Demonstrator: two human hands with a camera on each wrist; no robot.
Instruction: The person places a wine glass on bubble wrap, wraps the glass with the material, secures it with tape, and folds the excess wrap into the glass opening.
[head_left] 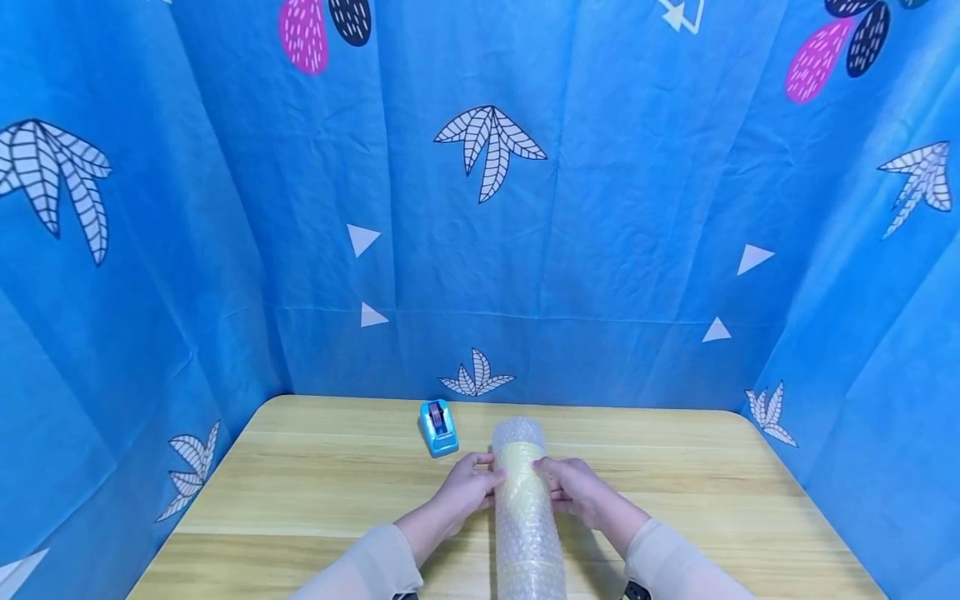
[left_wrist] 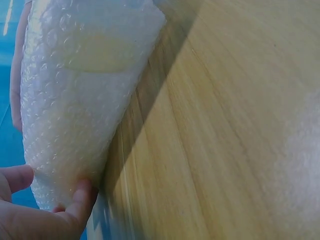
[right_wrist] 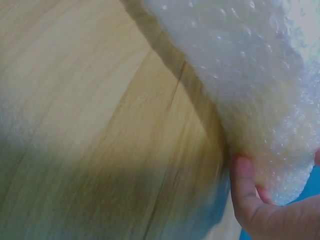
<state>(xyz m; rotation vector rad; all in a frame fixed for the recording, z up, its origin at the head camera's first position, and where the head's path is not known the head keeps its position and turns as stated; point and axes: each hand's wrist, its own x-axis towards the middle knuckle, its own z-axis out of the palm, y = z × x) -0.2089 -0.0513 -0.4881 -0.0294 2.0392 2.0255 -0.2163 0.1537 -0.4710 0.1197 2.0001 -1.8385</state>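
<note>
A long bubble-wrapped cylinder (head_left: pixel 527 542) lies on the wooden table, running away from the person, with a pale yellow area showing through the wrap near its far end. My left hand (head_left: pixel 465 492) holds it from the left, thumb on the wrap and fingers along the side. From the right, my right hand (head_left: pixel 583 493) grips it at about the same height. In the left wrist view, the fingertips (left_wrist: pixel 82 197) press the lower side of the bubble wrap (left_wrist: pixel 75 110). The right wrist view has a finger (right_wrist: pixel 243 177) against the wrap's edge.
A blue tape dispenser (head_left: pixel 438 429) stands on the table (head_left: pixel 322 467) just beyond the left hand. Blue patterned curtains (head_left: pixel 480 267) hang behind the table and along both sides.
</note>
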